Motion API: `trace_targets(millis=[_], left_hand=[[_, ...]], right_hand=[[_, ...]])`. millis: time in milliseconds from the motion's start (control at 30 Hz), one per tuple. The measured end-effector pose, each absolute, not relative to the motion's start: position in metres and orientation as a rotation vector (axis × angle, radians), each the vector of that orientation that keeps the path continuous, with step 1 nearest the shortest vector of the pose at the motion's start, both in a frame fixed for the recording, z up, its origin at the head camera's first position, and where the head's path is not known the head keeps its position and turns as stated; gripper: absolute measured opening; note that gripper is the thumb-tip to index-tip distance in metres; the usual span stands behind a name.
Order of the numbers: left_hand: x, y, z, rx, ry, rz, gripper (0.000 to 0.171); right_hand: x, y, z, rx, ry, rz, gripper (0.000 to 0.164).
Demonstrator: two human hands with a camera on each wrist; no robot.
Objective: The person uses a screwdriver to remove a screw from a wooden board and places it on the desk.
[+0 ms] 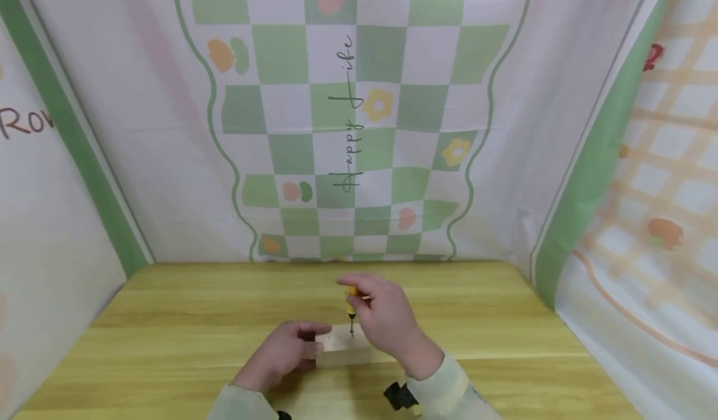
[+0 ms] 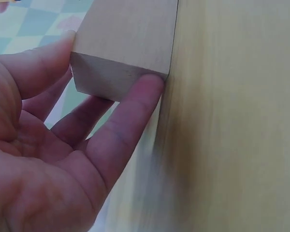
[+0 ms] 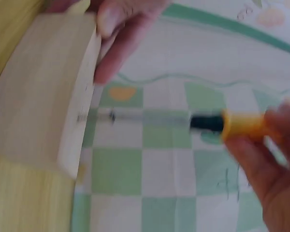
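Note:
A pale wooden block lies on the table near its front middle. My left hand grips the block's left end; in the left wrist view the thumb lies along one edge and a fingertip presses the end face. With my right hand I hold a screwdriver by its yellow handle, upright over the block. Its metal shaft meets a small screw standing in the block's top face. A few small dark marks show on that face, left of the screw.
The wood-grain table reaches back to a hanging cloth with green and white checks. Further cloths hang at the left and right sides. A black device sits at my right wrist.

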State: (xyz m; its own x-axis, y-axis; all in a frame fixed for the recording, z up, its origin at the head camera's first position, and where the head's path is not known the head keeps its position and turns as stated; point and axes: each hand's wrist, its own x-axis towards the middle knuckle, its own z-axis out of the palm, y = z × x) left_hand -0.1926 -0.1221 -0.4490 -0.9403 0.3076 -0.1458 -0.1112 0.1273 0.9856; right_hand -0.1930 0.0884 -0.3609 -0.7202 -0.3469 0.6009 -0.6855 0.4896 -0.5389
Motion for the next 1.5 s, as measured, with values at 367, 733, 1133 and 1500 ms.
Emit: trace_targets(millis=[367, 733, 1133, 1500], left_hand=[[-0.196, -0.125, -0.451, 0.164, 2.107, 1.857, 0.038], [-0.196, -0.125, -0.45, 0.194, 2.078, 1.869, 0.038], [-0.197, -0.126, -0.452, 0.192, 2.066, 1.87, 0.038], [-0.197, -0.126, -0.451, 0.173, 2.062, 1.87, 0.036]], right_hand=[[-0.195, 0.084, -0.369, 0.74, -2.259, 1.022, 0.033], [-0.195, 0.074, -0.374, 0.762, -2.132, 0.986, 0.032], [-0.201, 0.078, -0.363, 0.722, -2.28, 1.117, 0.027], [-0.201, 0.088, -0.359, 0.953, -2.285, 1.385, 0.03]])
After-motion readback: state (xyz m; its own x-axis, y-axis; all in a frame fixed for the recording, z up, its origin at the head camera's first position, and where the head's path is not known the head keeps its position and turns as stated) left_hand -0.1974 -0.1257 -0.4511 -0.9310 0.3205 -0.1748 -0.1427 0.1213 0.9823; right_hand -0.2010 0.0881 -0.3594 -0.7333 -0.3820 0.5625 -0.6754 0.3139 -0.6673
